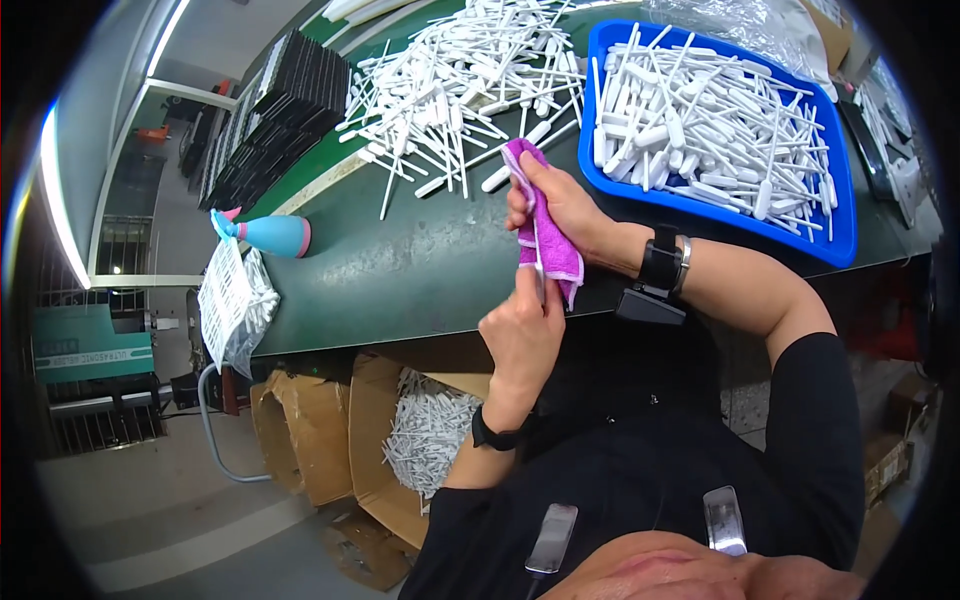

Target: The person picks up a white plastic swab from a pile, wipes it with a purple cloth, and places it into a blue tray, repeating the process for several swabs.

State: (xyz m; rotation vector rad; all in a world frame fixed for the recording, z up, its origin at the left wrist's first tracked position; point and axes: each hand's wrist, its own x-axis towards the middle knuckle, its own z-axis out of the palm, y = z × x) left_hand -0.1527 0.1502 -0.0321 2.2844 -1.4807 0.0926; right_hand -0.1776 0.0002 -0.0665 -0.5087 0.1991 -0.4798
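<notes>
Magenta cloth (562, 245) folded round a slim white piece (540, 272), both hands on it

Closest to me, my left hand (522, 328) pinches the lower end of the slim white piece between thumb and fingers, a black band (492, 432) round that wrist. Just above it, my right hand (568, 205) grasps the magenta cloth, thumb on top and fingers curled round it, with the piece running up into the folds; how much of it lies inside I cannot tell. Cloth and piece are over the near edge of the dark green table (390, 275), and a black watch (660, 258) sits on my right wrist.

Below the table edge, to my left, an open cardboard box (368, 450) holds a heap of white sticks. On the tabletop to my right, just beyond my right hand, a blue tray (845, 220) is piled with white pieces that have thin stems and wider ends. Straight ahead, a loose pile of similar pieces (450, 95) spreads over the surface. Off to the left are a light blue bottle (272, 235) and a stuffed clear bag (235, 305), and farther back, a stack of black trays (265, 120).
</notes>
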